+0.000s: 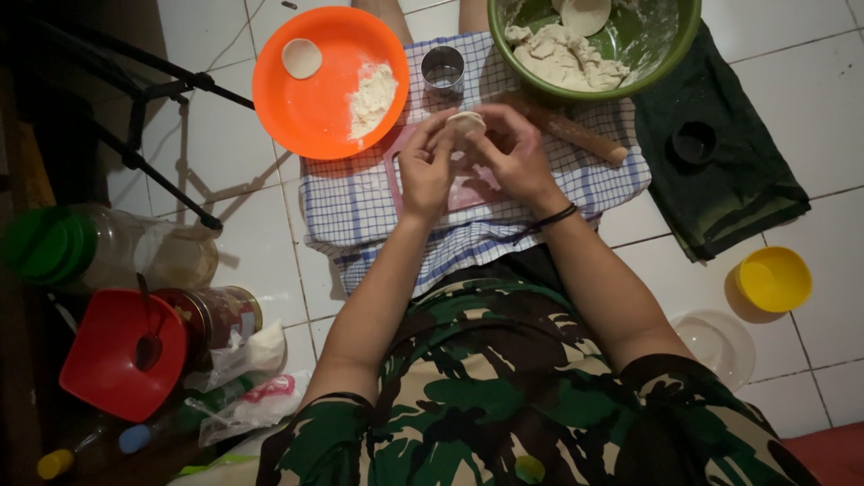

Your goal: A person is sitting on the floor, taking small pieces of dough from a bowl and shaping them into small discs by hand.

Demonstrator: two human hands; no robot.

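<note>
Item: small disc of dough (466,123), pale, round, held above the checked cloth (360,202) on the white tiled floor (783,81).

Hands: left hand (426,166) and right hand (515,148) brought together, fingertips of both pinched around the edge of the disc; a dark band sits on the right wrist.

Beneath the hands: pink flat board (468,193) lying on the cloth, partly hidden.

Ahead of the hands: metal ring cutter (443,69), upright on the cloth; wooden rolling pin (576,133), lying aslant just beside the right hand; green bowl (684,40) holding a lump of dough and one cut round.

To the left: orange plate (306,112) with a heap of flour and one dough round, its edge overlapping the cloth.

To the right: dark green cloth (738,180), yellow cup (773,279), clear lid (720,346), all well apart from the hands.

Far left: red funnel (103,360), jars and bags, in shadow.
</note>
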